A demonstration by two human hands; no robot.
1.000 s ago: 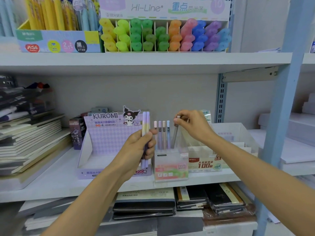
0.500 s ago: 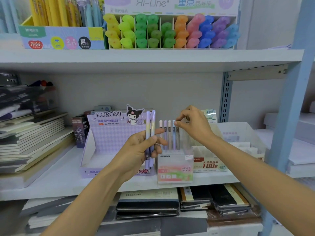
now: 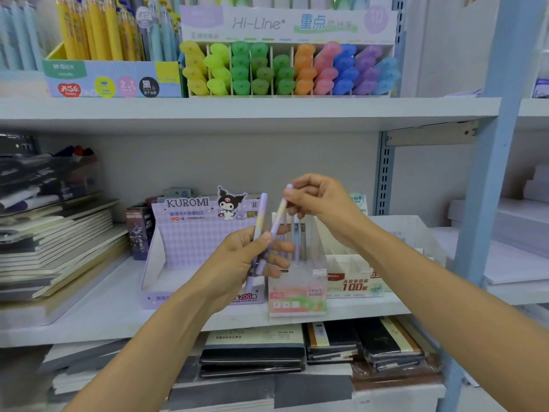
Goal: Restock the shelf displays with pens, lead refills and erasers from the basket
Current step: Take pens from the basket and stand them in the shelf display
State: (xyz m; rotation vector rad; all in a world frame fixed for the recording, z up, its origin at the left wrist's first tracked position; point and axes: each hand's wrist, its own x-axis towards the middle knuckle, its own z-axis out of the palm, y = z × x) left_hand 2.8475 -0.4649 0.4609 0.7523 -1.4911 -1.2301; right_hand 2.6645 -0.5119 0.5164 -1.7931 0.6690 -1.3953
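My left hand (image 3: pixel 240 263) grips two purple and yellow lead refill tubes (image 3: pixel 260 218) in front of the middle shelf. My right hand (image 3: pixel 319 203) pinches the top end of the right-hand tube (image 3: pixel 279 217), which leans away from the other; its lower end still sits in my left hand. Just behind stands a clear display box (image 3: pixel 297 295) marked Fruit Soda, with several pastel tubes upright in it. To its left is the open purple Kuromi display box (image 3: pixel 190 233). No basket is in view.
A white refill box (image 3: pixel 355 285) marked 100 stands right of the clear box. Notebooks (image 3: pixel 56 242) are stacked on the left. Highlighters (image 3: pixel 285 69) and yellow pens (image 3: pixel 98 31) fill the top shelf. A blue upright (image 3: pixel 487 188) stands at right. Notebooks (image 3: pixel 332 346) lie on the bottom shelf.
My right hand let go of the grey tube it set in the clear box and moved left to pinch the top of one tube in my left hand.
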